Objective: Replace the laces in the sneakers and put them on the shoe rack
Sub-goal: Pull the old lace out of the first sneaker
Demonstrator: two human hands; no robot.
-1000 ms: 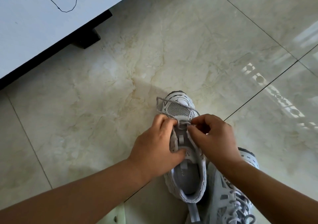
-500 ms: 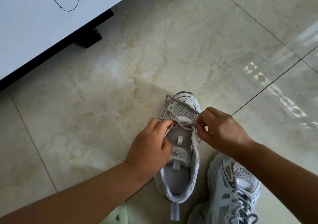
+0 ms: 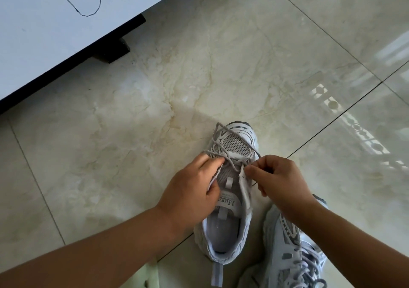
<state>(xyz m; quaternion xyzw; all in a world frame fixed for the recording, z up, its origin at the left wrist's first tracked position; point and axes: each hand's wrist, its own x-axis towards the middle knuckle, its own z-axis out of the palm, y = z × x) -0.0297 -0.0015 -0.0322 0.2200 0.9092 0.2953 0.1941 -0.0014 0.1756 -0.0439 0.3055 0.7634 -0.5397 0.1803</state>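
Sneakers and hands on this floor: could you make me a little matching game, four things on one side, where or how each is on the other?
Things:
1. left hand
2. right hand
3. second sneaker
4. black thread loop

States:
A. lies on the white surface, top left
B. already laced, bottom right
C. pinches the grey lace at the right eyelet row of the sneaker being laced
D. grips that sneaker's left eyelet edge

Pairs: 1-D, 2-C, 3-B, 4-A

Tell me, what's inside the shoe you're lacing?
Inside the sneaker only its pale insole and the labelled tongue show. The toe end is covered by the tongue and the grey lace, so I cannot see in there.
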